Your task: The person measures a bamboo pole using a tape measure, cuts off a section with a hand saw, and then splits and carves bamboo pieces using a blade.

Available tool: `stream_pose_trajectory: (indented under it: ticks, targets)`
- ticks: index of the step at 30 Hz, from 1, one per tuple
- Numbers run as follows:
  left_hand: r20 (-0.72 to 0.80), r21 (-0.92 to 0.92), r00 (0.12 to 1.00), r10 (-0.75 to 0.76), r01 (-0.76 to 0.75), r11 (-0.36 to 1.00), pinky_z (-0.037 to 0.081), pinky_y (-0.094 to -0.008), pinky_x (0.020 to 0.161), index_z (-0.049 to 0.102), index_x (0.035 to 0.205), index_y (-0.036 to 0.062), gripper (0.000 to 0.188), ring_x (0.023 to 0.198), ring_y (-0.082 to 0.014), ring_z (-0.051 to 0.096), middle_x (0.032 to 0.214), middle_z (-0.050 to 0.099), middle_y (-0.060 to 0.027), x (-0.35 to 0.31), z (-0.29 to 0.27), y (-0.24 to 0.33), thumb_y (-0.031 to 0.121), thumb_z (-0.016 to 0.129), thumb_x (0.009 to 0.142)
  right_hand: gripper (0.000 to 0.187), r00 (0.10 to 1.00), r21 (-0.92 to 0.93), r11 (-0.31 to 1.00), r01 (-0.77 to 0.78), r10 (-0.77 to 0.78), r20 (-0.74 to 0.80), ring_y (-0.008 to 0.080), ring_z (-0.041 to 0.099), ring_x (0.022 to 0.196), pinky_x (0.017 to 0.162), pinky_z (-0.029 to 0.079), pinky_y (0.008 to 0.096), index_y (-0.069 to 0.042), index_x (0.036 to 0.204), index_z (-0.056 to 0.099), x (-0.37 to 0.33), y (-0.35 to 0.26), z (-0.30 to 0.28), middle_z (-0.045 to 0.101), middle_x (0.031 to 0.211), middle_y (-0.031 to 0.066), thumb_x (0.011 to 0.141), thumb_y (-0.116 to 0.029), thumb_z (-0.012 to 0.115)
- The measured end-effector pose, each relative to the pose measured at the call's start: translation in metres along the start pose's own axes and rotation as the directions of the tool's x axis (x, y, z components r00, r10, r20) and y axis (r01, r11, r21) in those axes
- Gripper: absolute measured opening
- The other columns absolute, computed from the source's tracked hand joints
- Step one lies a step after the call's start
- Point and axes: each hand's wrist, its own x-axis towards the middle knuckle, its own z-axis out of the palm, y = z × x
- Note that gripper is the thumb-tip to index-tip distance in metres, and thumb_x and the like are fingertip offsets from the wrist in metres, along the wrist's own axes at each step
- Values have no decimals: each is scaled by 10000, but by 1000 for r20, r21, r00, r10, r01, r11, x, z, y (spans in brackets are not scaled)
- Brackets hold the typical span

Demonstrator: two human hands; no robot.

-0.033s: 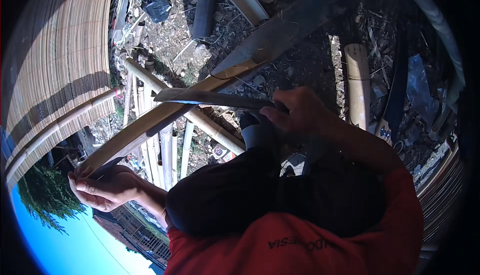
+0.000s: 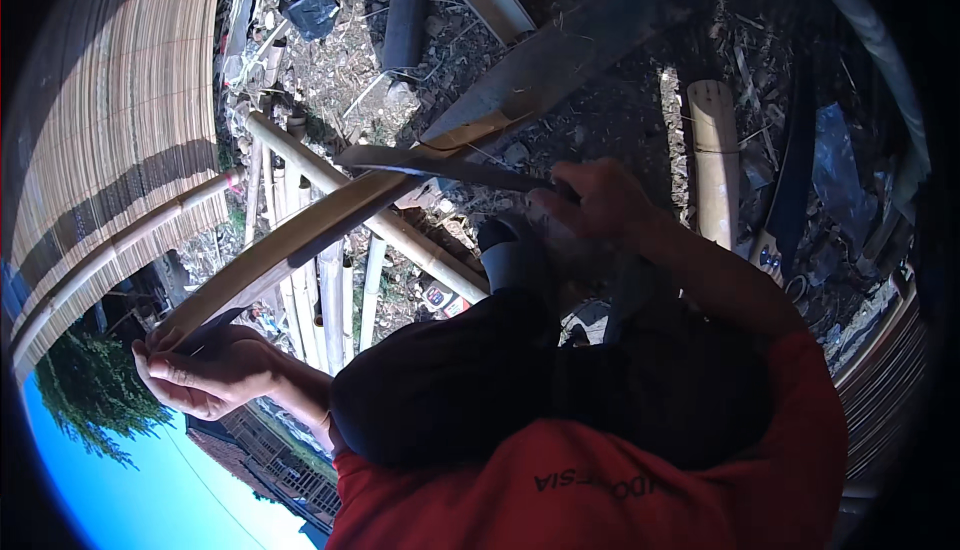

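Observation:
My left hand [image 2: 212, 375] is closed around the near end of a long split bamboo piece [image 2: 290, 240], which slants away to the far right. In my right hand [image 2: 605, 200] is the handle of a machete [image 2: 440, 166], mostly hidden by the fingers. Its dark blade lies across the bamboo, pointing left, near where the piece passes over a round bamboo pole [image 2: 425, 255]. Whether the edge bites into the bamboo, I cannot tell. Past the blade, the piece meets a wide dark plank-like length [image 2: 560, 65] in shadow.
A slatted bamboo screen [image 2: 120, 80] stands at the left, with a thin pole [image 2: 130, 235] along it. A bamboo log [image 2: 713, 160] lies at the right, near a dark saw-like tool [image 2: 790, 190]. A black plastic bag [image 2: 310, 5] and wood chips litter the ground.
My right hand and the machete have moved slightly away and to the right along the bamboo. My left hand keeps its hold at the near end.

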Motion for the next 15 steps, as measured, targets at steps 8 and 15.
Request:
stream_pose_trajectory:
  ticks: [8,15]
  targets:
    - [10,61,1000,18,-18,998,536,-264,707,673,1114,-104,248,743,-152,633,909,665,-131,0,7,6,115,565,1068,560,961,-19,961,-275,275,27,441,701,697,659,543,507,-2,815,715,-6,48,0,666,667,229,994,-524,617]
    - [-42,-28,998,53,-54,998,602,-330,757,667,1016,-78,183,823,-202,702,994,703,-164,1,-4,5,104,656,1000,555,969,-119,962,-246,248,1,439,714,806,718,546,489,10,877,747,-19,89,-3,708,789,241,1009,-509,601]
